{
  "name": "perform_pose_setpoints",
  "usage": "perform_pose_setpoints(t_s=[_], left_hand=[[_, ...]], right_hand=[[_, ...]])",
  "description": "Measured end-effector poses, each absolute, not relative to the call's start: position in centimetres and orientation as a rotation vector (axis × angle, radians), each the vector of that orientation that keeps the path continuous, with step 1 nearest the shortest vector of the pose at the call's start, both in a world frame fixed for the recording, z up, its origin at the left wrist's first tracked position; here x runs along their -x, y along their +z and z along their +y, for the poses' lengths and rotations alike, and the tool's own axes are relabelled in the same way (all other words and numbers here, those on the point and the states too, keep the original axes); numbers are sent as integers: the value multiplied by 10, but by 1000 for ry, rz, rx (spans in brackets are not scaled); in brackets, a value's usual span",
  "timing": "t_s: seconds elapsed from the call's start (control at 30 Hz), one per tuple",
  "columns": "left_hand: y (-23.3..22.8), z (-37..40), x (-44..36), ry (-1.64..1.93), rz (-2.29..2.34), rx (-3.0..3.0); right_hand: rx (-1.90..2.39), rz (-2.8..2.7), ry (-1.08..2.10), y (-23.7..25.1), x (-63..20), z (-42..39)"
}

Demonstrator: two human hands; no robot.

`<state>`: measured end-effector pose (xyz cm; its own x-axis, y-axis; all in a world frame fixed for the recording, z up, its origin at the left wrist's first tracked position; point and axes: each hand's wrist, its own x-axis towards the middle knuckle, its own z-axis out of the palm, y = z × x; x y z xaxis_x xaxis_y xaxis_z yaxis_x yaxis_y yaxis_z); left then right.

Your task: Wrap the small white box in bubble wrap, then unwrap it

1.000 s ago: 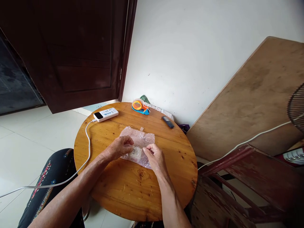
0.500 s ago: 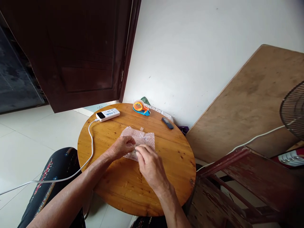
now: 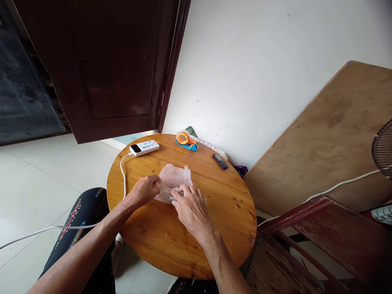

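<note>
Lying near the middle of the round wooden table [image 3: 159, 241], the bubble wrap [image 3: 173, 179] sits folded over between both hands. The left hand [image 3: 146, 190] pinches the wrap's left edge, its grip closed on the plastic. The right hand [image 3: 191, 210] rests on the near right part, fingers [image 3: 180, 191] pressed down on the fold, so most of the wrap shows just beyond them. Farther back lie a white power bank [image 3: 144, 148] with its cable [image 3: 123, 175], an orange tape dispenser [image 3: 185, 140] and a small dark object [image 3: 220, 161].
</note>
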<state>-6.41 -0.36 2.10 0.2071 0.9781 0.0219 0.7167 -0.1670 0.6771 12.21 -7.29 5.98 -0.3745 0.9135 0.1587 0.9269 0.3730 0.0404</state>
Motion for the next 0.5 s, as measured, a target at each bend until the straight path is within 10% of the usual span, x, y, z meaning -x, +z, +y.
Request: perform_pose_setpoints(t_s=[0.5], left_hand=[[25,-6,62,595,1555,-1565]], right_hand=[[1674,-2622,-363,55,-120,-65]])
